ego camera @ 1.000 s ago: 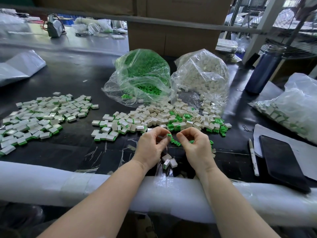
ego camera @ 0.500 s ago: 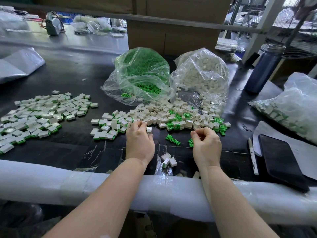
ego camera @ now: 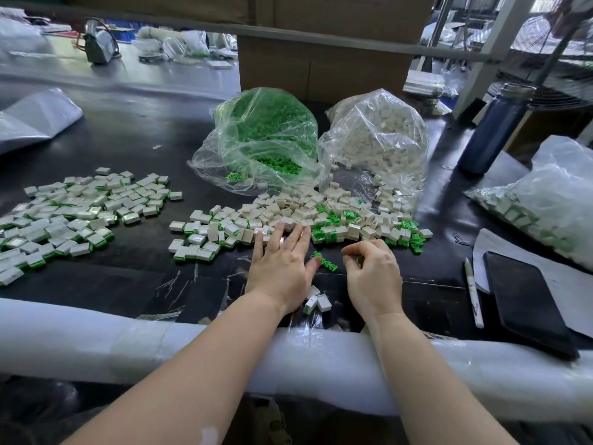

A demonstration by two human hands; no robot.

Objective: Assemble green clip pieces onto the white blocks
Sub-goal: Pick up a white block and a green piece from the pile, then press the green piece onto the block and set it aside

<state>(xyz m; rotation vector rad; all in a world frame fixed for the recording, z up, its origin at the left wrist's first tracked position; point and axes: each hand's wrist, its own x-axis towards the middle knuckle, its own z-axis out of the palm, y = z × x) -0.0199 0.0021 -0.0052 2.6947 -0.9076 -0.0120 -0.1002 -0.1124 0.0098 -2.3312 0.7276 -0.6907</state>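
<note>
Between units: my left hand (ego camera: 282,264) lies flat, fingers straight, on the white blocks (ego camera: 288,216) mid-counter, my right hand (ego camera: 372,268) pinches a green clip (ego camera: 358,261); next, lift one block and seat it.

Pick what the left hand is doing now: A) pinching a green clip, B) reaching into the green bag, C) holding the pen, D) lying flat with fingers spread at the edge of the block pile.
D: the left hand lies flat, fingers straight and spread, their tips at the near edge of the block pile.
</note>
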